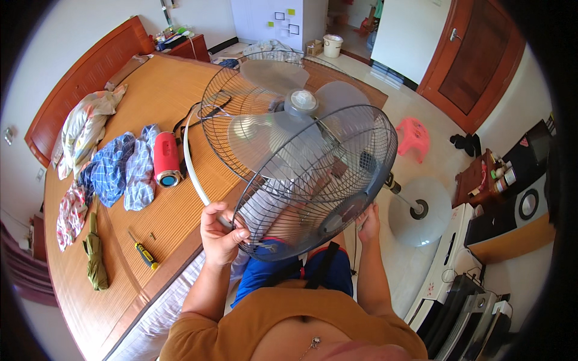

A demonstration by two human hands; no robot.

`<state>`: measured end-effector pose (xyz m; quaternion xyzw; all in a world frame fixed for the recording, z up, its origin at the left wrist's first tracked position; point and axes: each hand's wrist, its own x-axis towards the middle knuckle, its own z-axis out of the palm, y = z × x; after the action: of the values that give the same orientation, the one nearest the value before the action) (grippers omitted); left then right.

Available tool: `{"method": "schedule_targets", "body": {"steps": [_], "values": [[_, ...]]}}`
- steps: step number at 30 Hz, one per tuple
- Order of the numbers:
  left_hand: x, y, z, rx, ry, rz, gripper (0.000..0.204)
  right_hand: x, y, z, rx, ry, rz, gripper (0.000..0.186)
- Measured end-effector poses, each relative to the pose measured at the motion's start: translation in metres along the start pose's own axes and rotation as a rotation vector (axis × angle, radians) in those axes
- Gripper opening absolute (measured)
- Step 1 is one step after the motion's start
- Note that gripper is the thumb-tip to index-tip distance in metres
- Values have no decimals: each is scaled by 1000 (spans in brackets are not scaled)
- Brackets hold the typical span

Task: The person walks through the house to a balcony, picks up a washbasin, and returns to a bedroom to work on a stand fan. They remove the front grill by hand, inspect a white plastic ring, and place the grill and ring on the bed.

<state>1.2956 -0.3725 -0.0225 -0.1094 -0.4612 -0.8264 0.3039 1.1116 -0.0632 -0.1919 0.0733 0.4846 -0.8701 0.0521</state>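
Note:
In front of me is a standing fan with grey translucent blades (259, 141) and a wire rear grille (211, 114) behind them. Its dark wire front grille (283, 237) is off the rear one and tilted over my lap. My left hand (221, 236) is closed on this front grille's left rim and on the lower end of a pale curved strip (191, 159), whose upper end arches towards the rear grille. Near the lower right of the front grille, my right hand (369, 225) grips its rim, with some fingers hidden. The round fan base (419, 210) rests on the floor to the right.
On the bed mat (174, 90) at left lie a yellow-black screwdriver (146, 255), a small dark screw-like piece (152, 236), a folded green umbrella (94, 259), a red cylindrical speaker (167, 157) and checked clothes (111, 168). A pink stool (413, 137) and cabinets (442, 259) stand at right.

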Motion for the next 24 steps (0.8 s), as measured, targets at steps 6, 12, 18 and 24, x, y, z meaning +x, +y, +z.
{"method": "schedule_targets", "body": {"steps": [6, 12, 18, 24], "values": [[27, 42, 20, -39, 136, -21, 54, -11, -55, 15, 41, 18, -238, 28], [127, 71, 25, 312, 148, -42, 44, 14, -191, 89, -220, -51, -293, 29], [225, 51, -23, 522, 210, -96, 32, 92, -223, 151, -244, -179, -266, 29], [228, 22, -28, 845, 254, -8, 32, 125, -183, 131, -411, -23, -387, 29]]}}
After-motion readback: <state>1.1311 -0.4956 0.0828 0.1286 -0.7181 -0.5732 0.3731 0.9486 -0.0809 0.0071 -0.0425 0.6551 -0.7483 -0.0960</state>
